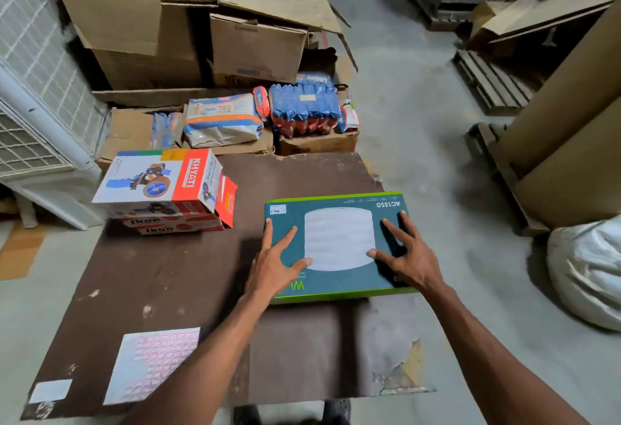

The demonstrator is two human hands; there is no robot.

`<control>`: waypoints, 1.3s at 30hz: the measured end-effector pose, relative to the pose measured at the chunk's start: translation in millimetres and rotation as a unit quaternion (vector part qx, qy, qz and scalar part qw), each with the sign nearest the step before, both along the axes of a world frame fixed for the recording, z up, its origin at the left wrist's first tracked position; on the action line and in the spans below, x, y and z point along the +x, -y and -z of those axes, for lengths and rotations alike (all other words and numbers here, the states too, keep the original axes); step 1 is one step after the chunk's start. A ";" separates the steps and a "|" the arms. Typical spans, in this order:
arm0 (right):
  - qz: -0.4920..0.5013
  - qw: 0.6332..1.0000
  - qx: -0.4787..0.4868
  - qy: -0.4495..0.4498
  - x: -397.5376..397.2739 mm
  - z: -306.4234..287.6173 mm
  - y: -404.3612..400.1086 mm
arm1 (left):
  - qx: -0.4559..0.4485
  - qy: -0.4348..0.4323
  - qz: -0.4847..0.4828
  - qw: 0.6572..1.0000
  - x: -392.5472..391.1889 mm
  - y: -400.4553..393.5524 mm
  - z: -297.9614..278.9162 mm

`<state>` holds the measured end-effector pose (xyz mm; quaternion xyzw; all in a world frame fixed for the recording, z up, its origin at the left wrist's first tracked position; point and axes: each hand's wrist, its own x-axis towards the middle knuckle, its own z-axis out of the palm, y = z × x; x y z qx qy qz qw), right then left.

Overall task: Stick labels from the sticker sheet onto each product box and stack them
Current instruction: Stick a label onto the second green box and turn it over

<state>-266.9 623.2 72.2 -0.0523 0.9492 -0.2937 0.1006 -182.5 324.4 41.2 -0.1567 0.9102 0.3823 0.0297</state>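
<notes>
Both hands, left (273, 263) and right (405, 258), flat with fingers spread on the green box (339, 246) on the table (188, 276), maybe holding it steady. Label (278, 210) already on. Sticker sheet (153, 362) near left. Stack (164, 192) beside.

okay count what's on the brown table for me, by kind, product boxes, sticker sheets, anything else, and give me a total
Product boxes: 5 — teal box under both hands, KHYATI box, small red box, two ikon boxes
Sticker sheets: 1
Loose white paper pieces: 1
Total: 7
</notes>
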 end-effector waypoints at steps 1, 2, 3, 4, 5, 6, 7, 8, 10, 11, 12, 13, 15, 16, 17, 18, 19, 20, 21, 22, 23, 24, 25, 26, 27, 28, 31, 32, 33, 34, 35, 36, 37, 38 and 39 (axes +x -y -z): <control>0.003 1.000 -0.003 0.003 -7.6 4.4 -12.0 | 0.000 0.002 0.005 1.000 -9.7 -9.8 2.8; 0.004 1.000 -0.006 0.006 -14.8 8.8 -22.6 | 0.000 0.004 0.011 1.000 -19.2 -18.3 6.3; 0.005 1.000 -0.010 0.009 -21.9 12.9 -31.5 | 0.000 0.007 0.015 1.000 -27.6 -25.5 9.6; 0.006 1.000 -0.015 0.013 -28.9 17.3 -39.5 | 0.001 0.011 0.018 1.000 -35.7 -31.8 12.8; 0.006 1.000 -0.019 0.016 -36.2 21.6 -46.4 | 0.002 0.016 0.019 1.000 -43.3 -37.3 16.0; 0.005 1.000 -0.022 0.020 -43.0 25.9 -52.3 | 0.001 0.019 0.019 1.000 -49.8 -42.3 18.9; 0.002 0.999 -0.024 0.022 -49.8 30.3 -57.2 | 0.000 0.021 0.019 1.000 -55.4 -46.6 21.7; -0.002 0.999 -0.028 0.024 -56.1 35.4 -61.4 | 0.000 0.022 0.018 1.000 -60.1 -50.4 24.5; -0.011 0.999 -0.034 0.028 -67.2 46.4 -68.0 | 0.003 0.024 0.016 1.000 -66.4 -56.4 30.1; -0.016 0.999 -0.037 0.030 -71.7 52.2 -70.2 | 0.004 0.027 0.014 1.000 -68.0 -58.4 33.2; -0.020 0.998 -0.041 0.032 -75.6 57.9 -72.0 | 0.004 0.031 0.012 0.999 -69.2 -60.0 35.9; -0.024 0.998 -0.045 0.036 -79.1 64.0 -73.2 | 0.005 0.036 0.009 0.999 -70.0 -61.0 38.7; -0.031 0.997 -0.052 0.044 -83.3 75.8 -74.2 | 0.007 0.044 0.001 0.999 -69.2 -61.9 44.4; -0.034 0.997 -0.055 0.045 -83.8 81.2 -74.7 | 0.007 0.048 -0.001 0.999 -67.4 -62.1 46.9; -0.037 0.997 -0.059 0.046 -83.7 86.0 -75.3 | 0.007 0.051 -0.001 0.999 -64.8 -62.1 49.3; -0.041 0.996 -0.063 0.045 -82.8 90.2 -75.5 | 0.008 0.053 0.001 0.999 -61.9 -61.8 52.0; -0.045 0.996 -0.066 0.044 -81.6 93.4 -75.4 | 0.011 0.053 0.005 0.999 -59.0 -61.3 54.5; -0.046 0.996 -0.066 0.042 -80.3 96.2 -75.0 | 0.012 0.051 0.009 0.999 -56.6 -60.7 56.8; -0.046 0.996 -0.065 0.039 -79.2 98.0 -74.6 | 0.013 0.047 0.013 0.999 -55.2 -60.3 58.2; -0.044 0.996 -0.062 0.036 -78.8 99.4 -74.1 | 0.012 0.043 0.015 0.999 -55.0 -59.9 58.9; -0.042 0.997 -0.060 0.033 -78.9 100.5 -73.6 | 0.011 0.042 0.015 0.999 -55.6 -59.1 59.3; -0.041 0.997 -0.060 0.032 -78.9 101.0 -73.2 | 0.009 0.044 0.015 0.999 -56.1 -58.6 59.7; -0.041 0.997 -0.060 0.033 -79.2 101.5 -73.4 | 0.006 0.044 0.017 0.999 -56.3 -58.0 60.1; -0.041 0.997 -0.061 0.035 -79.4 101.4 -73.9 | 0.003 0.043 0.019 0.999 -56.3 -57.3 60.7; -0.042 0.997 -0.061 0.036 -79.8 100.9 -74.4 | -0.001 0.041 0.022 0.999 -56.0 -56.5 61.4; -0.043 0.996 -0.062 0.037 -80.2 100.4 -74.7 | -0.004 0.038 0.025 0.999 -55.7 -55.9 62.5; -0.042 0.996 -0.069 0.038 -80.4 99.8 -75.1 | -0.002 0.032 0.028 0.999 -55.2 -55.0 66.4; -0.041 0.996 -0.074 0.038 -80.2 100.2 -74.8 | 0.000 0.027 0.029 0.999 -55.2 -54.9 68.2; -0.040 0.995 -0.079 0.037 -79.7 100.4 -74.5 | 0.003 0.020 0.030 0.999 -54.9 -54.6 70.3; -0.039 0.995 -0.083 0.037 -79.0 100.4 -73.9 | 0.008 0.013 0.030 0.999 -54.5 -54.2 73.0; -0.037 0.995 -0.086 0.037 -78.5 100.3 -73.5 | 0.015 0.005 0.030 0.999 -53.9 -53.5 75.8; -0.036 0.995 -0.088 0.037 -78.1 99.8 -72.9 | 0.023 -0.001 0.027 0.999 -53.0 -53.2 78.4; -0.034 0.995 -0.088 0.037 -77.7 99.1 -72.3 | 0.030 -0.006 0.022 0.999 -52.2 -53.0 80.7; -0.031 0.995 -0.089 0.038 -77.7 98.8 -71.9 | 0.033 -0.010 0.017 0.999 -51.6 -53.2 82.9; -0.029 0.995 -0.092 0.040 -77.8 98.8 -71.8 | 0.033 -0.012 0.012 0.999 -51.2 -53.7 84.2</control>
